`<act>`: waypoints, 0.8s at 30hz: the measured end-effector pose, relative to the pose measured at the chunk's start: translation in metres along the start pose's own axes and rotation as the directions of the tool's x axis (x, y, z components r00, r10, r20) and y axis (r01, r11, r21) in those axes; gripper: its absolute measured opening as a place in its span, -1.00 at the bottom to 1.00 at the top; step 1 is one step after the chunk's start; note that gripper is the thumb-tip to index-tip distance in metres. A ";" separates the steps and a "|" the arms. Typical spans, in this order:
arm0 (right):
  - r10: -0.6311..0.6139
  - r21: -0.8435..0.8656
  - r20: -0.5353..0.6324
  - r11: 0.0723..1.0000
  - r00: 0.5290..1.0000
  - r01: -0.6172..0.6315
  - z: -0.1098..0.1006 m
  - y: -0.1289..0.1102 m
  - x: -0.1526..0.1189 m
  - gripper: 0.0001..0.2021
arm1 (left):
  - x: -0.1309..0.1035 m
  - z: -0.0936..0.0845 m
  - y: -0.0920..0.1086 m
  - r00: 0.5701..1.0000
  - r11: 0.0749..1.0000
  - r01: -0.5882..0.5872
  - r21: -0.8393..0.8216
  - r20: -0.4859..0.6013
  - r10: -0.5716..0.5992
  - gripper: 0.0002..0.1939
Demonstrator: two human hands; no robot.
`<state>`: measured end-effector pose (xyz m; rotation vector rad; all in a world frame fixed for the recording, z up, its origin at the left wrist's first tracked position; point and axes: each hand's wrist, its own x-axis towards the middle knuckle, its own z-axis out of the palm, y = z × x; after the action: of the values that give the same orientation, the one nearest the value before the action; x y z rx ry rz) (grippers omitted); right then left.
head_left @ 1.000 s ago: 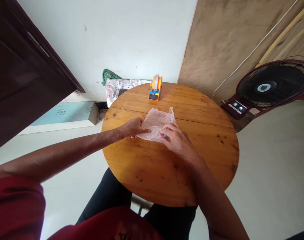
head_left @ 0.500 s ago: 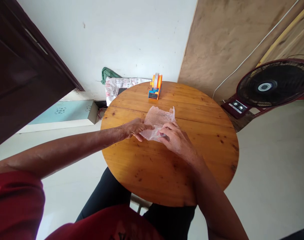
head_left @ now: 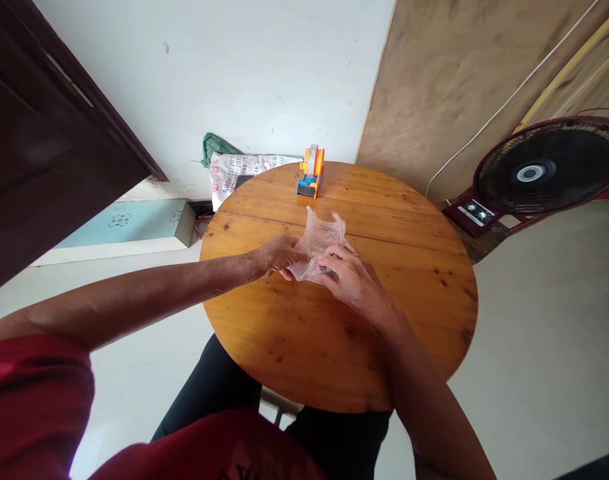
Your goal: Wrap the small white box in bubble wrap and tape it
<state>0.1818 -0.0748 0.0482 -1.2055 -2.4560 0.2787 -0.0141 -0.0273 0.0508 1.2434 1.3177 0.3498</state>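
Observation:
A crumpled sheet of clear bubble wrap is between my two hands, over the middle of the round wooden table. My left hand grips its left side, thumb on top and fingers below. On the near right side my right hand is closed on the wrap, with thumb and fingers bent together. Whether anything lies inside the folds I cannot make out. The wrap's far edge sticks up in two corners.
An orange and blue tape dispenser stands at the table's far edge. Behind the table lie a printed white sack and a green bag. A dark red fan is at right, a light blue box at left.
My left hand has moved slightly right, toward my right hand. The bubble wrap is narrower and more bunched, its far left corner now raised.

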 end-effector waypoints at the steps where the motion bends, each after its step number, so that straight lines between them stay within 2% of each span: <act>1: -0.001 -0.003 0.002 1.000 1.000 0.001 0.000 0.000 0.000 -0.93 | -0.001 0.001 0.001 1.000 1.000 0.003 0.001 -0.003 -0.003 -0.80; 9: 0.010 0.005 0.023 1.000 1.000 -0.010 -0.004 -0.003 0.000 -0.93 | 0.000 0.004 0.002 0.996 0.994 0.026 -0.102 -0.085 -0.035 -0.81; 15: 0.007 0.008 0.008 1.000 1.000 -0.007 -0.002 -0.002 0.000 -0.92 | -0.002 0.012 0.011 0.991 0.986 -0.031 -0.163 -0.133 0.009 -0.81; 17: 0.011 0.004 0.002 1.000 1.000 -0.011 -0.001 -0.001 -0.001 -0.92 | -0.004 0.011 0.014 0.996 0.987 -0.043 -0.155 -0.082 0.030 -0.82; 20: 0.009 0.015 0.004 1.000 1.000 -0.009 -0.001 -0.002 -0.001 -0.91 | -0.007 0.001 0.016 0.994 0.985 -0.055 -0.164 0.080 0.068 -0.92; 24: 0.040 0.048 0.020 0.998 0.999 -0.041 -0.002 -0.002 -0.001 -0.92 | -0.007 -0.011 0.011 0.965 0.977 -0.123 -0.172 0.211 0.158 -0.79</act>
<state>0.1822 -0.0764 0.0505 -1.2390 -2.4290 0.3606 -0.0205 -0.0237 0.0664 1.2083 0.9933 0.3952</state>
